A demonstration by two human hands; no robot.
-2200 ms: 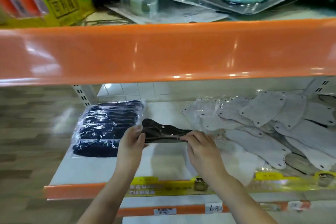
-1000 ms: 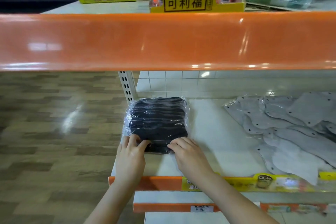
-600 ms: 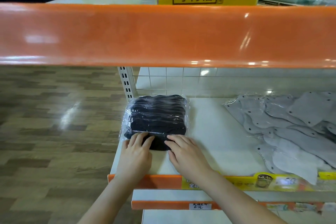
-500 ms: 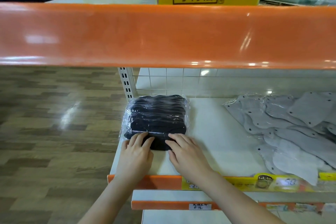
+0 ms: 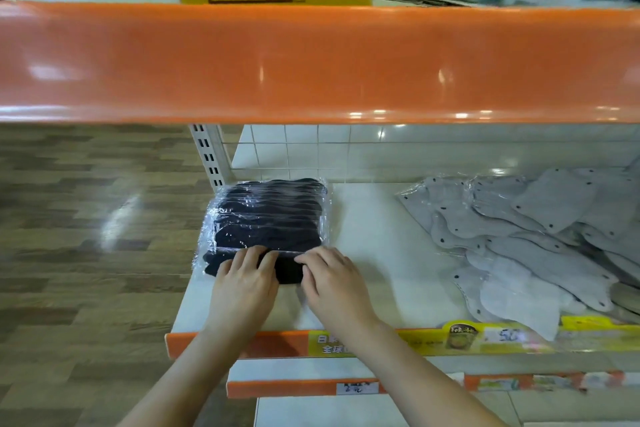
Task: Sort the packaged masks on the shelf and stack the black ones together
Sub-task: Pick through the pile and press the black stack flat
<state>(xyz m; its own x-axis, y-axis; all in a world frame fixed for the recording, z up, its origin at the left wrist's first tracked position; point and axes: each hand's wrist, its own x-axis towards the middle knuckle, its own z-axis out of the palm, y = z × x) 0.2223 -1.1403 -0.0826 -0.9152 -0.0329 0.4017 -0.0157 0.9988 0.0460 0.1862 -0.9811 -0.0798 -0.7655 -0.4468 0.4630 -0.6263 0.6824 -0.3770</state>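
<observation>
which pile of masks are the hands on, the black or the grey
The black masks, stacked in clear wrap at the shelf's left end. Both the left hand and right hand rest on their near edge; the grey masks lie untouched to the right.

A: Where is there room on the white shelf board (image 5: 374, 253)?
B: The bare middle strip, between the stack of black masks in clear plastic (image 5: 266, 218) at its left edge and the loose grey masks (image 5: 540, 239) spread rightward.
A: Overhead?
B: The orange upper shelf lip (image 5: 311, 62) hangs across the front edge.
</observation>
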